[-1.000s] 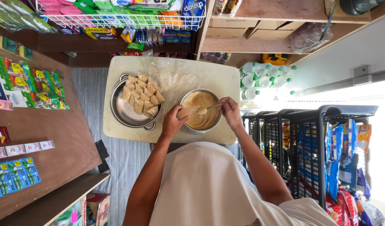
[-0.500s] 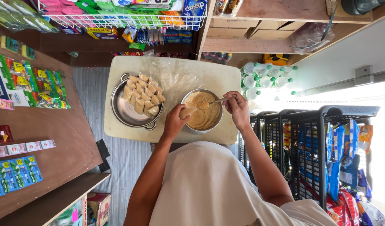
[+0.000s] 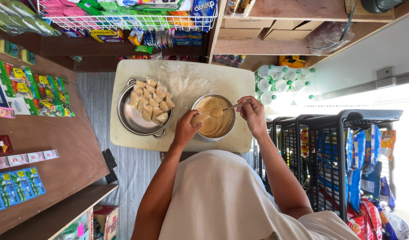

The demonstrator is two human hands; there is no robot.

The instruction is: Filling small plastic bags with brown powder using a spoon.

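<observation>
Head view: the left hand now pinches a small filled packet over the bowl of brown powder, centre of the desk; the right hand, pinching a spoon, has brought it to the packet's mouth, so filling appears under way. Finished packets sit left in a pot.

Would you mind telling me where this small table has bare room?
The table is bare along its far right edge beyond the bowl, and at the near left corner below the pan. The middle is crowded.

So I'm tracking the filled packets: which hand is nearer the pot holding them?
Left. The left hand is just beside the pot, holding a small packet; the right hand is beyond the bowl, holding a spoon.
</observation>
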